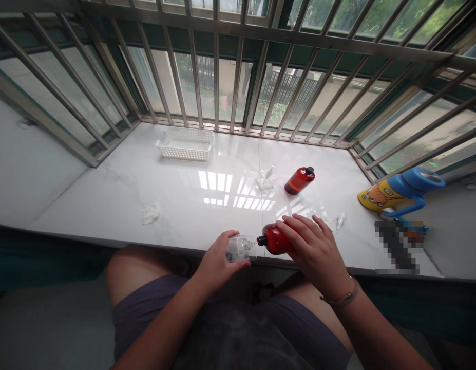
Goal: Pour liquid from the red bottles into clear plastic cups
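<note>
Head view: I observe the left hand [218, 260] clasping a clear container [236, 250] and the right hand [318, 253] wrapped around a red bottle [273, 239], tilted, mouth beside the container, both at the white counter's [107, 198] near edge.

Container [236, 250] left of held bottle [277, 240], basket [185, 153] behind on counter [107, 198]

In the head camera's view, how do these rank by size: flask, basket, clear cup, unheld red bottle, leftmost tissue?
1. Flask
2. Basket
3. Clear cup and unheld red bottle: too alike to rank; the left hand hides part of the cup
4. Leftmost tissue
</note>
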`<action>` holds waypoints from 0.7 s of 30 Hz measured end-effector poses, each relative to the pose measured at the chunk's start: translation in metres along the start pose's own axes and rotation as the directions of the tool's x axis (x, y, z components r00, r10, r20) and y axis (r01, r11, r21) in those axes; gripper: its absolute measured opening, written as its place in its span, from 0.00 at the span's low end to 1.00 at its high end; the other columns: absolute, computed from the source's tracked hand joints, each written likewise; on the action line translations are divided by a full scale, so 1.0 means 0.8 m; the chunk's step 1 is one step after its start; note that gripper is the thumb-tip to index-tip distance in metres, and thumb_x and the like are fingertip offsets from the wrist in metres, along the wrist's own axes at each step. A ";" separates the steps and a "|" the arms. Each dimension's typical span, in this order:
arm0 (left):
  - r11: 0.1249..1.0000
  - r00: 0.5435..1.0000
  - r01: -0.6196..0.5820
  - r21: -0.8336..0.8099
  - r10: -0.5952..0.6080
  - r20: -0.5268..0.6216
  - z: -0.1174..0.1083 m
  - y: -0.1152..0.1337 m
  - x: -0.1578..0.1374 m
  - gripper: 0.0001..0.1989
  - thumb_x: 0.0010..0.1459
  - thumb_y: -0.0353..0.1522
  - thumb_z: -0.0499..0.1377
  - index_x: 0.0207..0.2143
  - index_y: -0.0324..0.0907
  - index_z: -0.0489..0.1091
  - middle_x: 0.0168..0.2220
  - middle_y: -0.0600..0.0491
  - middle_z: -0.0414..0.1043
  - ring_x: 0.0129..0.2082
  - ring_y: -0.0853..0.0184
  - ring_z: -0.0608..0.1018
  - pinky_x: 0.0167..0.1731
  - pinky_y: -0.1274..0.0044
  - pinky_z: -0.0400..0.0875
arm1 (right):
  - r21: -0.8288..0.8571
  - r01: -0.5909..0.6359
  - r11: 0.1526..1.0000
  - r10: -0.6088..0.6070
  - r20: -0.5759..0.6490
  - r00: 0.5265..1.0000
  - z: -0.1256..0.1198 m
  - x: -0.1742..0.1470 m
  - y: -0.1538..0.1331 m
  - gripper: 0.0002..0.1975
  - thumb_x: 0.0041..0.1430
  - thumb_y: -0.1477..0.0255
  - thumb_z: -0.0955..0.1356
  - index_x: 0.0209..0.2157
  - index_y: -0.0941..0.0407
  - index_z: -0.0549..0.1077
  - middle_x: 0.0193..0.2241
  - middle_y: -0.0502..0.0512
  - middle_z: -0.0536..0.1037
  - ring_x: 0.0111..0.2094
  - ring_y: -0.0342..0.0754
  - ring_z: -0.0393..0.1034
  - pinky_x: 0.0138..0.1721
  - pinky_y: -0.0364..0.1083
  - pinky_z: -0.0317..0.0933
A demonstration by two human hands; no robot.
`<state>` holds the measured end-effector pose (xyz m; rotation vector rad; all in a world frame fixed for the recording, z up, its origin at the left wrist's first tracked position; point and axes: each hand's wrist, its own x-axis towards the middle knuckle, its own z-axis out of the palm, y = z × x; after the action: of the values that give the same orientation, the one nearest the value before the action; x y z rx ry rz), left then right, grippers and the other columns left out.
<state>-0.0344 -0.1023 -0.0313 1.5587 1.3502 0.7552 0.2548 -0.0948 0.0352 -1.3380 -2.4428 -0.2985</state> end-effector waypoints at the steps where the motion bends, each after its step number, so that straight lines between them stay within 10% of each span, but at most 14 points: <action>1: 1.000 1.000 0.001 0.001 -0.001 0.002 0.000 0.000 0.000 0.36 0.52 0.39 0.77 0.60 0.49 0.69 0.62 0.47 0.75 0.61 0.51 0.78 0.63 0.57 0.73 | -0.002 -0.001 1.000 0.001 0.002 1.000 0.000 0.000 0.000 0.26 0.71 0.76 0.69 0.67 0.49 0.68 0.63 0.58 0.78 0.65 0.61 0.70 0.71 0.65 0.51; 21: 1.000 1.000 -0.005 0.018 0.005 -0.004 0.000 -0.005 0.000 0.36 0.52 0.37 0.77 0.60 0.49 0.68 0.62 0.48 0.75 0.62 0.52 0.78 0.65 0.58 0.72 | -0.025 0.011 1.000 -0.011 0.010 1.000 0.001 -0.003 0.004 0.28 0.72 0.74 0.68 0.70 0.47 0.66 0.64 0.57 0.77 0.66 0.61 0.69 0.71 0.64 0.50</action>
<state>-0.0357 -0.1020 -0.0348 1.5764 1.3603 0.7518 0.2586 -0.0943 0.0336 -1.3397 -2.4629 -0.3273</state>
